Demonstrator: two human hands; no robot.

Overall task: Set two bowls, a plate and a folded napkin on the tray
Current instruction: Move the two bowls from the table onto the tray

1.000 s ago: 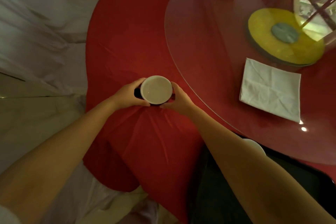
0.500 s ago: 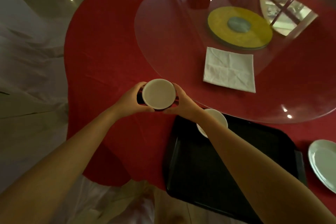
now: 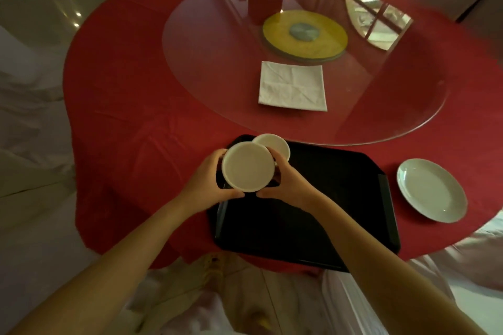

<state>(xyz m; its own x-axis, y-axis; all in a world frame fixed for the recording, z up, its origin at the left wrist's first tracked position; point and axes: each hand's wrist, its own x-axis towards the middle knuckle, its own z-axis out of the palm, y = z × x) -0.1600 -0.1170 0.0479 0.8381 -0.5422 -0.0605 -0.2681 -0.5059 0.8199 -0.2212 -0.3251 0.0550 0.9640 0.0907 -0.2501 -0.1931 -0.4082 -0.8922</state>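
Over the tray's (image 3: 313,215) far-left corner, both hands, left (image 3: 209,185) and right (image 3: 285,185), cupped a white bowl (image 3: 247,166) level, presumably to seat it beside the first bowl (image 3: 275,144); plate (image 3: 431,189) and napkin (image 3: 293,86) waited on the bench (image 3: 130,106).

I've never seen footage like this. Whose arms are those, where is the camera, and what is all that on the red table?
No machine here: a person wears a wide-angle camera on the head, looking down at their own arms. The left hand and right hand together hold a white bowl above the near-left corner of a black tray. A second bowl already sits at the tray's far-left corner. To the tray's right, a white plate waits on the red tablecloth. Farther off, a folded napkin lies on the round glass turntable.
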